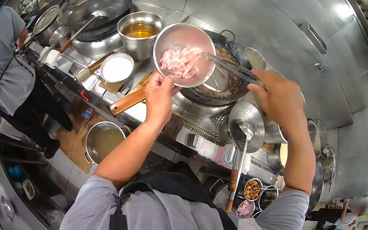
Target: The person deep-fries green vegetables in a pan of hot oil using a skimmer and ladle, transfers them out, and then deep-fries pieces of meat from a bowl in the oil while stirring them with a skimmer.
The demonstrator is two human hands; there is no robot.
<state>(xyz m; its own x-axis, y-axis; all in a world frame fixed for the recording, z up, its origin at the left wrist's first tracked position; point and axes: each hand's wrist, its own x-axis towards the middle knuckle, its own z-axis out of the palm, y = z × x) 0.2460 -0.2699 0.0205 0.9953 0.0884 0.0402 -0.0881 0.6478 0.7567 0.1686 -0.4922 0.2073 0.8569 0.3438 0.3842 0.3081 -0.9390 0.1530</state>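
Observation:
My left hand [159, 97] grips the near rim of a metal bowl [183, 35], thumb on the edge. The bowl is tilted toward me, with pale pink raw meat pieces [180, 62] inside. My right hand [278, 96] is closed on a pair of metal tongs [231, 68], whose tips reach over the bowl's right rim beside the meat. Behind and right of the bowl, a dark wok [242, 57] sits on the burner with brownish contents, partly hidden. A wooden handle [129, 101] sticks out just below my left hand.
A pot of yellow oil [140, 30] and a bowl of white stuff [116, 67] stand left. A perforated skimmer [247, 123] lies on the right counter near small food containers [252, 189]. A large pot [103, 144] stands low on the left. A co-worker [5, 59] stands far left.

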